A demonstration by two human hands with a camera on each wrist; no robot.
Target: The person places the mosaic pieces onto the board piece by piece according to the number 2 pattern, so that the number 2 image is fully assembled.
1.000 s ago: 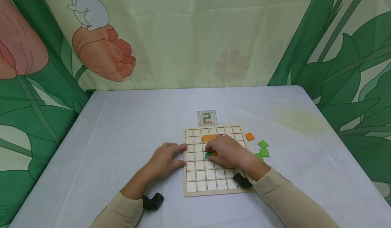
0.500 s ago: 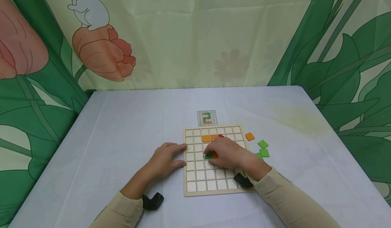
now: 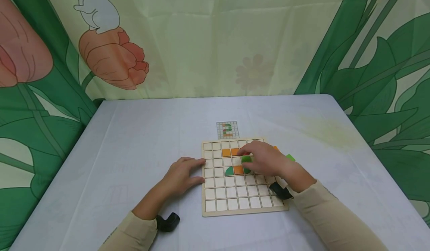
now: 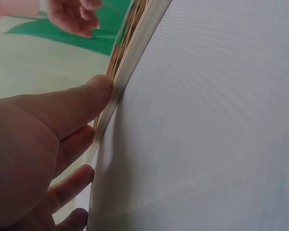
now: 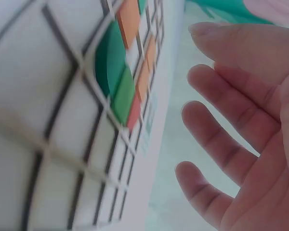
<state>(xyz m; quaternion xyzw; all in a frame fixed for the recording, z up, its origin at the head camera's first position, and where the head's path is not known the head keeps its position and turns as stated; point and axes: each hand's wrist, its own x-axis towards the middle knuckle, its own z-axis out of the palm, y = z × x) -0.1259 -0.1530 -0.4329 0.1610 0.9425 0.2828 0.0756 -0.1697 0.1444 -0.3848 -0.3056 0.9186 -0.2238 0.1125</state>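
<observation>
A wooden grid board (image 3: 220, 193) lies on the table with coloured tiles in some cells. Along its left edge my left hand (image 3: 181, 174) rests its thumb and fingertips, fingers extended. My right hand (image 3: 265, 159) is over the board's right part; in the right wrist view its loosely bent fingers are apart from the tiles and hold nothing. Orange squares (image 3: 226, 152) sit in an upper row, beside a red tile (image 5: 134, 113). Below are a green square (image 5: 124, 96) and a dark green rounded tile (image 5: 111, 57), then an orange square (image 3: 238, 170) and a green quarter-round tile (image 3: 229, 171).
Behind the board lies a small card (image 3: 227, 130) printed with a coloured grid figure. Right of the board, an orange tile (image 3: 276, 148) and a green tile (image 3: 290, 157) show partly past my right hand. A patterned cloth (image 3: 215, 49) hangs behind the table.
My right hand has left the green quarter-round tile and moved right, uncovering it, the orange square beside it and the green tiles. It now hides several loose tiles. My left hand stays put.
</observation>
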